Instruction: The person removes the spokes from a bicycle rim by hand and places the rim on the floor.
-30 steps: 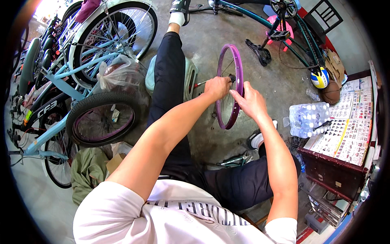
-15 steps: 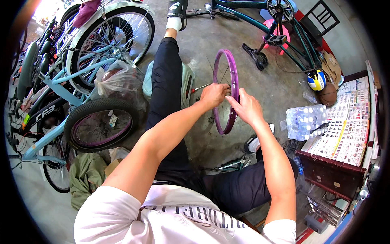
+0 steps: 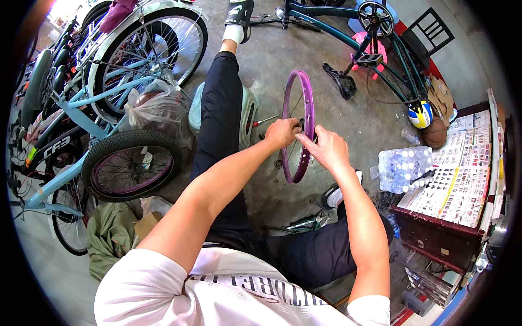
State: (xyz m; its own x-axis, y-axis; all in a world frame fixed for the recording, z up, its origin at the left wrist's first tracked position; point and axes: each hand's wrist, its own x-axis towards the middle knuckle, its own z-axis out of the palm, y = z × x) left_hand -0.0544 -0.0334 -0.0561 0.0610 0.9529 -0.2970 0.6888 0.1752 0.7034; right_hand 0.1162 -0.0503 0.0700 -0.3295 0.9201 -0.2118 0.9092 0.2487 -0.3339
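Rim: you've got a purple bicycle wheel rim [image 3: 304, 108] standing upright on edge, right in front of you between your knees, bottom of it down near the concrete floor [image 3: 283, 60]. No tyre on it, just the bare metal hoop with thin spokes.
Which way it points: it's nearly edge-on to you, so the hoop looks like a tall narrow oval, long axis running up and away from you, top leaning a touch to your right.
Left hand: your left hand [image 3: 283, 133] is curled shut around a small dark tool, pressed against the rim's left side about halfway up.
Right hand: your right hand [image 3: 326, 149] sits on the rim's right side, thumb and fingers pinched onto the hoop, just beside the left hand. The two hands are almost touching across it.
Behind the rim: a red-handled screwdriver [image 3: 262, 121] lies on the floor next to a pale green plastic stool [image 3: 249, 111] under your stretched left leg.
Left of you: a light blue bicycle [image 3: 81, 103] with a fat black tyre, plus a crinkly clear plastic bag [image 3: 155, 106].
Right of you: a shrink-wrapped pack of water bottles [image 3: 405, 168] beside a dark red wooden cabinet [image 3: 440, 239].
Far side: a teal bicycle frame [image 3: 348, 38], well apart from the rim.
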